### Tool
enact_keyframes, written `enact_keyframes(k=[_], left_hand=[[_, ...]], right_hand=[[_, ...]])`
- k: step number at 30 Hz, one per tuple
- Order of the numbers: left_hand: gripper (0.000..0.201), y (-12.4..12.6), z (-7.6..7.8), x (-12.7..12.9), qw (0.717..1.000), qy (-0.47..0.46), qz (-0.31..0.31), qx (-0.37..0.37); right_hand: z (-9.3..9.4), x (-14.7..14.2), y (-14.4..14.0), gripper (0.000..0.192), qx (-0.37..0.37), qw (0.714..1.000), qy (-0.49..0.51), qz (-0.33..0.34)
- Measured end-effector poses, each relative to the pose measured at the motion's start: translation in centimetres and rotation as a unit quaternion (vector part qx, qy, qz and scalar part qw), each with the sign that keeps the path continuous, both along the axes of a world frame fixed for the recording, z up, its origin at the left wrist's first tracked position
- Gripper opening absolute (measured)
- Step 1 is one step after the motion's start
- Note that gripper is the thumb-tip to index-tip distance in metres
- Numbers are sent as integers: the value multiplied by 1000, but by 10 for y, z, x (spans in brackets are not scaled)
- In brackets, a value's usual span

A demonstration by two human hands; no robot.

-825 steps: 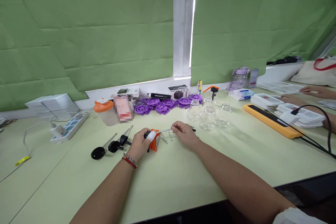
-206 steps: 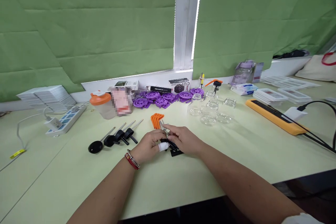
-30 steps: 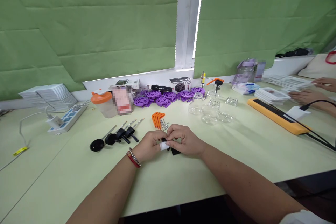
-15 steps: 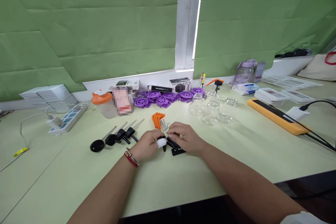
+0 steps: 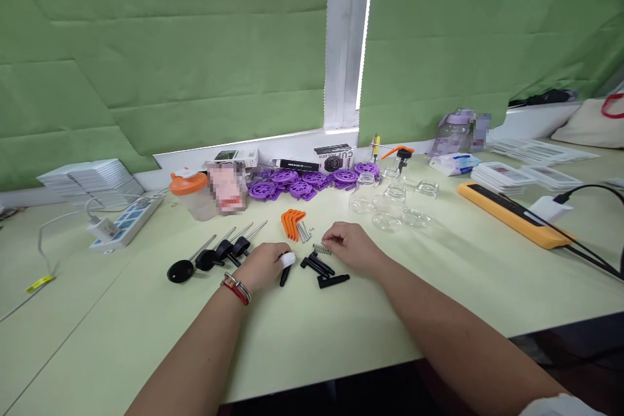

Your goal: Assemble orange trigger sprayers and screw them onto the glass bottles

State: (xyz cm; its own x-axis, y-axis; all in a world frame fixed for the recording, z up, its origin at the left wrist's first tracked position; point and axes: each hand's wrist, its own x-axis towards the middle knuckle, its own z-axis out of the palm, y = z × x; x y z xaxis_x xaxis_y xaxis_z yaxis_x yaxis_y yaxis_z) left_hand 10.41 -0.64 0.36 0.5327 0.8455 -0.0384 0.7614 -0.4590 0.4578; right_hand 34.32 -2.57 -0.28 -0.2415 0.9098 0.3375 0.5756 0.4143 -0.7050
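Note:
My left hand [image 5: 266,264], a white wrap on one finger, is closed round a black plastic tube-shaped part [image 5: 285,276] whose lower end sticks out below the fingers. My right hand [image 5: 355,248] has its fingertips pinched at the small metal springs [image 5: 320,249] lying on the table; how many it grips is hidden. Between the hands lie several more black tube-shaped parts [image 5: 319,265], one of them [image 5: 334,281] apart and nearer me. Behind them are bent orange levers [image 5: 292,224] and metal pins [image 5: 304,232].
Left of my hands lie black round-headed pieces with metal rods [image 5: 224,252]. Purple wheel-shaped parts [image 5: 302,188] line the back. Clear glass pieces [image 5: 394,198] stand at right, beyond them a yellow-orange power strip [image 5: 511,218]. An orange-lidded shaker cup [image 5: 190,195] stands at back left.
My hands have moved apart. The left went left with a black tube-shaped part. The right shifted right and back to the springs, uncovering them and the black parts on the table.

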Motion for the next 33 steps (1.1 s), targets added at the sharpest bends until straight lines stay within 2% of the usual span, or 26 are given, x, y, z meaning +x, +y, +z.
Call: enact_keyframes(k=[4, 9, 14, 18, 26, 30, 33], left_hand=[[31, 1, -1, -2, 1000, -16, 11, 4], [25, 0, 1, -1, 999, -25, 24, 22], [23, 0, 4, -1, 997, 10, 48, 53], [23, -1, 6, 0, 995, 64, 60, 55], [25, -5, 11, 3, 986, 140, 68, 66], [23, -4, 10, 2, 985, 134, 77, 70], [23, -4, 9, 2, 987, 100, 90, 88]], right_hand=[[2, -2, -3, 11, -33, 998, -52, 30], [4, -1, -6, 10, -73, 995, -60, 43], [5, 5, -10, 7, -140, 980, -50, 131], [9, 10, -11, 11, -157, 967, -89, 180], [12, 7, -12, 10, -150, 958, -129, 208], [10, 8, -12, 8, -161, 955, -128, 213], [9, 10, -10, 11, -192, 953, -89, 218]])
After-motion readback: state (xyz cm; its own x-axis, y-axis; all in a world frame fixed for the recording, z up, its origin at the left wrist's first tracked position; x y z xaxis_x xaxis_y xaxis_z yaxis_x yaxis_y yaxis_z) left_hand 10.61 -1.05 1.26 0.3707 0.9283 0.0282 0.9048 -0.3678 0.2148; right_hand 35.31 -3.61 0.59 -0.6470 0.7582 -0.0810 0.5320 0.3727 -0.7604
